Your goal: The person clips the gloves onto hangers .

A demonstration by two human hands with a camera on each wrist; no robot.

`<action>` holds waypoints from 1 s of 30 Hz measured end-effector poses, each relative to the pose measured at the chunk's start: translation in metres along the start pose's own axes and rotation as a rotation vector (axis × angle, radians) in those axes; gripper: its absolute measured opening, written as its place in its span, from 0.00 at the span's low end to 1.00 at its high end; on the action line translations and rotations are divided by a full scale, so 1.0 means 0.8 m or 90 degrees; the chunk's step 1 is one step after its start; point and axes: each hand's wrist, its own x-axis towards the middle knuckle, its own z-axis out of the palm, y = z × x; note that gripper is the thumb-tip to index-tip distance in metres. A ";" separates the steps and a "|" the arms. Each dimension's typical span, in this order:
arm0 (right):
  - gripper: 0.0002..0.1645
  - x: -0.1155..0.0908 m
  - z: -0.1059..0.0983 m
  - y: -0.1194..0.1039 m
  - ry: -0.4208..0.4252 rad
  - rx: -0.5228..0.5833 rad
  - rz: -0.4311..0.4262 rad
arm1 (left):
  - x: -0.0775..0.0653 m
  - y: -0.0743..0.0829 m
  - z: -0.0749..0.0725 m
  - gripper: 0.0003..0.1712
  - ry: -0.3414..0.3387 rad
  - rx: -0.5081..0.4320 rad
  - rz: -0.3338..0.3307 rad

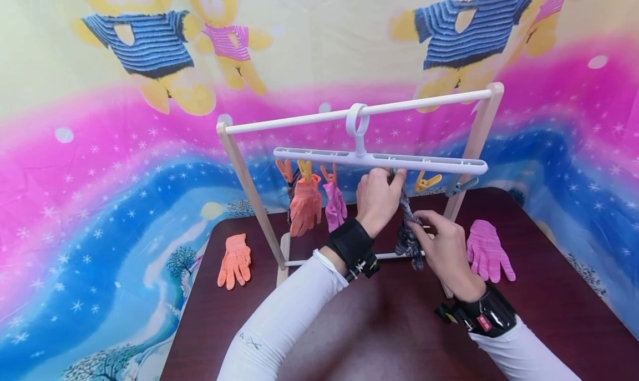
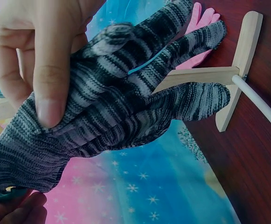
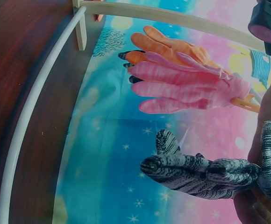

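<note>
My left hand (image 1: 380,197) is raised just under the white hanger (image 1: 424,162) and pinches a dark green clothespin (image 2: 4,195) at the cuff of a black-and-grey knit glove (image 2: 112,107). Lower down, my right hand (image 1: 444,245) holds that glove, its thumb (image 2: 50,93) pressed flat on the fabric near the cuff. The glove's fingers dangle in the head view. To the left on the hanger, clothespins hold an orange glove (image 1: 305,203), a pink glove (image 3: 182,84) and a dark glove mostly hidden behind the orange one.
The hanger hooks over the white bar (image 1: 424,102) of a wooden stand (image 1: 254,198). A yellow clothespin (image 1: 427,181) and a teal one (image 1: 462,186) hang at the right. An orange glove (image 1: 234,260) and a pink glove (image 1: 489,250) lie on the dark table (image 1: 349,325).
</note>
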 end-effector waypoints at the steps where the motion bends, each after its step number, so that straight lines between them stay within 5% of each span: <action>1: 0.12 0.001 0.001 -0.001 0.001 0.000 -0.001 | 0.000 0.000 0.000 0.31 0.001 0.002 0.000; 30: 0.12 0.029 0.007 -0.016 0.030 0.018 -0.019 | -0.004 -0.001 0.000 0.32 -0.009 -0.019 0.004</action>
